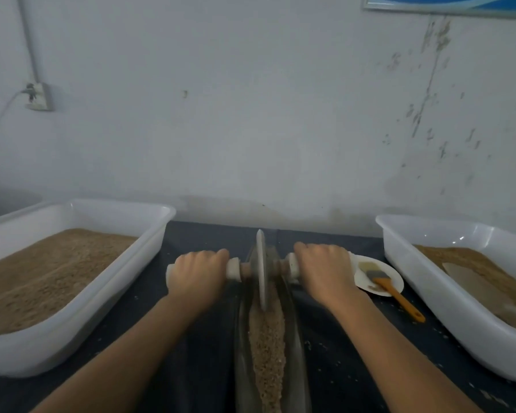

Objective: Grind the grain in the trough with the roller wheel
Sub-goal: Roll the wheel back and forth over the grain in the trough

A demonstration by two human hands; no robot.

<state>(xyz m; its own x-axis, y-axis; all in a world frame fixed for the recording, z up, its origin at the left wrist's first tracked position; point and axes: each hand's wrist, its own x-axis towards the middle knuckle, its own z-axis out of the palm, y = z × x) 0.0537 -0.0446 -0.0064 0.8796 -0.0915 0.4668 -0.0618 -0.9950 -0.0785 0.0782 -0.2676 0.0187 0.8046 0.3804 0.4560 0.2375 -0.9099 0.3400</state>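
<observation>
- The roller wheel [262, 271] stood on edge at the far end of the trough [241, 338], which ran near to far down the middle of the worktop [191, 368]; grain [267, 353] filled its channel.
- The left hand [197, 271] and right hand [322, 268] each gripped an axle handle, fingers curled round.
- The disc looked heavy and rigid, and likely to tip unless pressed evenly.
- A white bin [149, 251] flanked the trough on the left, a plate [395, 278] and brush [396, 295] on the right; the free run lay along the trough.
</observation>
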